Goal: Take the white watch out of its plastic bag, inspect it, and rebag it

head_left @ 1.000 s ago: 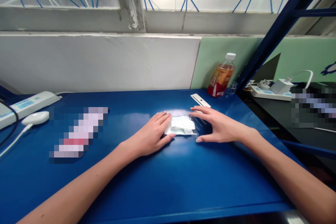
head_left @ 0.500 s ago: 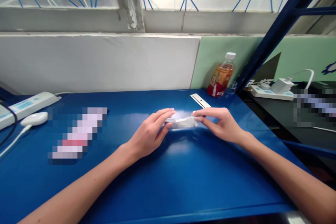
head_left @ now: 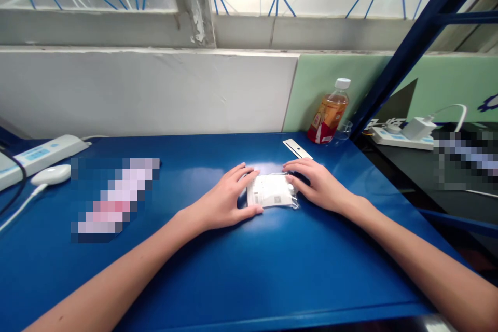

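A small flat packet in a clear plastic wrapper (head_left: pixel 272 191), with a white printed face, a barcode and a square code, lies flat on the blue table (head_left: pixel 241 275). My left hand (head_left: pixel 227 198) is at its left end, thumb near the front corner and fingers at the back corner, spread wide. At the back right corner is my right hand (head_left: pixel 321 182), its thumb touching the wrapper and its bent fingers reaching past the back edge. Crinkled plastic sticks out at the packet's right side. Behind my right hand lies a white card with a dark stripe (head_left: pixel 298 149).
A drink bottle with a white cap (head_left: pixel 329 111) stands at the back right beside a small clear cup (head_left: pixel 344 128). On the left are a blurred-out flat object (head_left: pixel 120 197), a white charger puck (head_left: pixel 52 174) and a power strip (head_left: pixel 46 155). A blue metal post (head_left: pixel 404 44) rises at right.
The packet has gone from tilted on edge to lying flat, its printed face now visible. My left fingers and thumb have spread apart; my right hand has loosened from its pinch.
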Motion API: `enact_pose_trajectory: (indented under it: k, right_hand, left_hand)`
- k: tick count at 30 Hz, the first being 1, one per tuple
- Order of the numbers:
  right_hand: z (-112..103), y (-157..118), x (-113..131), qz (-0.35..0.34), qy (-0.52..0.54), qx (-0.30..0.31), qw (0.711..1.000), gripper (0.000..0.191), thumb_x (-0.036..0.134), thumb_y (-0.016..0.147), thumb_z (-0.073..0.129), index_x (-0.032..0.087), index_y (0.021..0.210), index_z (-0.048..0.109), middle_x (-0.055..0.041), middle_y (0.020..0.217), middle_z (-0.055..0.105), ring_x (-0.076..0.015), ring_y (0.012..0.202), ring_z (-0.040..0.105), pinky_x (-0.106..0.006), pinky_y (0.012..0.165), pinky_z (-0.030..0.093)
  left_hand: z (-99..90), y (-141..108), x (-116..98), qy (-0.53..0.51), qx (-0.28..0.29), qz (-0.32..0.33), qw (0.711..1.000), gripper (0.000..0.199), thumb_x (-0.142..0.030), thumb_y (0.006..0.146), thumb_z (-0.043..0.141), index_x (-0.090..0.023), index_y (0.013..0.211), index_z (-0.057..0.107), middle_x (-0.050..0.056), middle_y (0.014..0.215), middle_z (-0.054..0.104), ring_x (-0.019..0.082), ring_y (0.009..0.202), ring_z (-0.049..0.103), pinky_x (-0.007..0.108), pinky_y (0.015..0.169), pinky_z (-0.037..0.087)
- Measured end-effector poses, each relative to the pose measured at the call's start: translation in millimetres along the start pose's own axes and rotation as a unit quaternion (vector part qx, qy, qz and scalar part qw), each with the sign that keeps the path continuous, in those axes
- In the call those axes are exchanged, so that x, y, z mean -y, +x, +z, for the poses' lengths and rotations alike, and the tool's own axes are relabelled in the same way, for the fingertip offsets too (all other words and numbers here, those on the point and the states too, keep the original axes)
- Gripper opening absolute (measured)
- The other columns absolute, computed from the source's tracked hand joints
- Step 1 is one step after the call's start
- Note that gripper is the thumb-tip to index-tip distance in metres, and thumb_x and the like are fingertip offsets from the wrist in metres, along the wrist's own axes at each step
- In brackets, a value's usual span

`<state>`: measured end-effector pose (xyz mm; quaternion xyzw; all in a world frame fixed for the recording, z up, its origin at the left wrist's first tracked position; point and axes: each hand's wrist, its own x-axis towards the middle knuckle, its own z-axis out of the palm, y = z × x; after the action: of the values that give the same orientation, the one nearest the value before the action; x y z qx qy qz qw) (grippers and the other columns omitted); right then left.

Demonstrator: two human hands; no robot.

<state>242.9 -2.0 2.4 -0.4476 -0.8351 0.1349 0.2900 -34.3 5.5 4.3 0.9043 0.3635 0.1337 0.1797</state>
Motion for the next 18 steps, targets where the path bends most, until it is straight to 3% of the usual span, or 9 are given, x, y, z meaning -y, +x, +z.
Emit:
enact_pose_trajectory:
  k: [3,7,18]
  right_hand:
    - [-8.2,-1.8,-2.0,-0.058,-0.046,0.067,0.995,0.042,0.041,0.095,0.054,0.020,0.131,0.061,-0.0136,0.139,0.059,-0.0322,0.134,0.048,-0.053,0.109,0.041]
    - [-12.5,-3.6,-5.0,-0.057,-0.057,0.131,0.988,0.076,0.058,0.084,0.065,0.017,0.145,0.047,-0.0157,0.150,0.046,-0.0361,0.142,0.037,-0.056,0.113,0.036]
    - [-8.3,-2.8,-5.0,-0.033,-0.058,0.151,0.986,0.086,0.065,0.080,0.064,0.014,0.147,0.045,-0.0159,0.150,0.047,-0.0361,0.142,0.037,-0.054,0.113,0.038]
  left_hand:
    - [-1.1,0.4,1.2,0.014,0.003,-0.010,1.000,0.081,-0.062,0.086,0.061,-0.019,0.150,0.037,0.016,0.156,0.034,0.038,0.147,0.020,0.057,0.114,0.031]
    - [-4.1,1.4,2.8,0.020,0.009,-0.023,0.999,0.089,-0.067,0.083,0.062,-0.016,0.150,0.036,0.018,0.156,0.034,0.038,0.147,0.020,0.055,0.114,0.030]
    - [-5.0,2.5,5.3,0.048,0.033,-0.031,0.998,0.096,-0.075,0.081,0.056,-0.011,0.149,0.037,0.019,0.157,0.030,0.037,0.148,0.018,0.053,0.116,0.027]
